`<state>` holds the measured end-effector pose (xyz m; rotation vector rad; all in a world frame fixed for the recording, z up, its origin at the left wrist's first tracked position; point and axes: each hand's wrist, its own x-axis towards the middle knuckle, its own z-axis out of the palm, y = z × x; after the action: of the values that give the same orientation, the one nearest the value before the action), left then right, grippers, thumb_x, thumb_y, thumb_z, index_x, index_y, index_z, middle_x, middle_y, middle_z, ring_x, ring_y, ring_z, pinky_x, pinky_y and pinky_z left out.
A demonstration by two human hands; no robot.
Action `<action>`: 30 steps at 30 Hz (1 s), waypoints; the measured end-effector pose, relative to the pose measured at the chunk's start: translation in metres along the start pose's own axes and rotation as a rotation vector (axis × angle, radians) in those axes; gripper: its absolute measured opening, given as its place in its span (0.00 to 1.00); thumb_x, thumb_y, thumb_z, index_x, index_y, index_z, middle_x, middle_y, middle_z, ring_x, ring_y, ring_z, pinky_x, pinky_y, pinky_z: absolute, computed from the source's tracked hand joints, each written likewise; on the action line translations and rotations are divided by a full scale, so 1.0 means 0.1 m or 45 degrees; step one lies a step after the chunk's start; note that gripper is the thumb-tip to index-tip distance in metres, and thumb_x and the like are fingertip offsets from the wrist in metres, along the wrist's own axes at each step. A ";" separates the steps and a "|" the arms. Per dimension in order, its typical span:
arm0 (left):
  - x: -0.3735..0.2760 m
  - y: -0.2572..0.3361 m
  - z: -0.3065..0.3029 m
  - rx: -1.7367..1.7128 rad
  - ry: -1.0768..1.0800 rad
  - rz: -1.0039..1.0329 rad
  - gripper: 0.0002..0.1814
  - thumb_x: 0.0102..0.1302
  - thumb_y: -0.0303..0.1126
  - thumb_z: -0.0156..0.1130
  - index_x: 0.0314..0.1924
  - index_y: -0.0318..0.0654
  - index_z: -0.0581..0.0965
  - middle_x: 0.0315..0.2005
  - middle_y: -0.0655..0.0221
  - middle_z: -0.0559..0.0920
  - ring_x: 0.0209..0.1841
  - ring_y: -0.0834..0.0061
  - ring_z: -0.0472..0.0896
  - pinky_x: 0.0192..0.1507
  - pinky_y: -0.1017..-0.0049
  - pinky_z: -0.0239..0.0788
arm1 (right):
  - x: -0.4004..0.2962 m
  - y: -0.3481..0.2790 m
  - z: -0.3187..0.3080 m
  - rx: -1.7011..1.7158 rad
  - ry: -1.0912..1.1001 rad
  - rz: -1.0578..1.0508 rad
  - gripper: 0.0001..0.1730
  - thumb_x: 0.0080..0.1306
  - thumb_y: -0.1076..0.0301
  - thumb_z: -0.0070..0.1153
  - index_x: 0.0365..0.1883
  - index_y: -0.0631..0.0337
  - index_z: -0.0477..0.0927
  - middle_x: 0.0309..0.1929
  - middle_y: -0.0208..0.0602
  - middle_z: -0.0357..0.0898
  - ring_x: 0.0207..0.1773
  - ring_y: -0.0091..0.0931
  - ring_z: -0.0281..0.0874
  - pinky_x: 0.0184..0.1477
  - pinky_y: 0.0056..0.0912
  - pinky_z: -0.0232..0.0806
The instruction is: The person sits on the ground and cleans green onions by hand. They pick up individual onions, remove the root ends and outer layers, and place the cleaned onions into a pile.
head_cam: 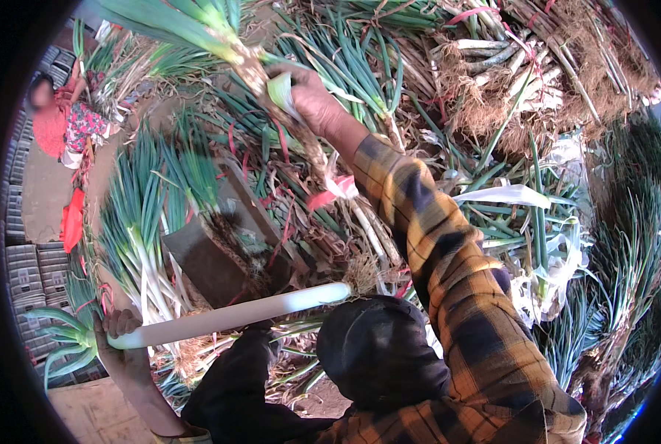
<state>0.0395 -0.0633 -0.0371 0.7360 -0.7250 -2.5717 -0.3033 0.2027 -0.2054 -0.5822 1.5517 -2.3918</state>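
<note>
My left hand [118, 328] grips a peeled Welsh onion [225, 321] just below its green leaves, its long white stalk reaching right to a hairy root tuft [363, 276]. At the upper middle, my right hand [308, 99] is closed around a second Welsh onion [251, 69], its shaft covered in brown, soiled skin. A pale green strip of leaf sheath [281, 91] curls beside the right thumb. Some of the right fingers are hidden behind the stalk. Below my arms, a dark metal plate [205, 263] has another soiled onion [227, 238] lying across it.
Peeled onions [147, 261] lie in a heap at left. Tied, unpeeled bundles with roots [522, 77] are piled at upper right. More onions [630, 261] line the right side. A person [58, 125] sits at far left near stacked crates [25, 272]. White plastic [563, 272] lies right.
</note>
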 end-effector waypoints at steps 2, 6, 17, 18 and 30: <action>-0.02 -0.01 0.00 -0.037 -0.011 -0.003 0.17 0.68 0.34 0.49 0.21 0.44 0.58 0.18 0.76 0.53 0.23 0.81 0.52 0.28 0.77 0.47 | -0.04 -0.42 0.27 0.116 -0.129 -0.123 0.21 0.49 0.70 0.67 0.42 0.65 0.77 0.37 0.33 0.77 0.39 0.21 0.72 0.43 0.23 0.66; 0.00 -0.14 0.07 -0.013 -0.090 0.015 0.18 0.69 0.35 0.48 0.21 0.45 0.56 0.17 0.77 0.51 0.22 0.80 0.52 0.28 0.76 0.47 | -0.41 -0.88 0.38 -0.067 -0.230 0.122 0.30 0.55 0.46 0.60 0.43 0.67 0.78 0.36 0.35 0.78 0.39 0.22 0.71 0.43 0.26 0.64; -0.20 -0.92 0.66 0.226 0.051 0.040 0.13 0.62 0.36 0.59 0.24 0.44 0.66 0.16 0.77 0.62 0.19 0.80 0.60 0.27 0.76 0.58 | -1.92 -1.19 0.21 -0.414 -0.231 0.446 0.40 0.59 0.37 0.51 0.51 0.70 0.73 0.46 0.43 0.76 0.49 0.26 0.71 0.52 0.30 0.63; -0.11 -0.88 0.50 0.256 -0.251 -0.086 0.09 0.60 0.34 0.61 0.29 0.41 0.71 0.19 0.75 0.70 0.23 0.78 0.68 0.30 0.74 0.64 | -1.99 -1.44 0.27 -0.249 -0.344 0.589 0.38 0.60 0.39 0.52 0.49 0.70 0.74 0.42 0.38 0.77 0.46 0.24 0.70 0.49 0.29 0.63; -0.54 -1.65 1.02 0.434 -0.279 0.035 0.23 0.55 0.35 0.67 0.50 0.42 0.72 0.41 0.72 0.77 0.44 0.74 0.75 0.43 0.70 0.68 | -2.40 -1.95 0.70 -0.628 -0.466 0.421 0.30 0.65 0.47 0.48 0.50 0.69 0.75 0.43 0.39 0.79 0.45 0.22 0.72 0.51 0.25 0.62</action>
<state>-0.0086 0.1323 -0.0356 0.5376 -1.2554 -2.5584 -0.0525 0.3214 -0.0508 -0.7351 1.8867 -1.5623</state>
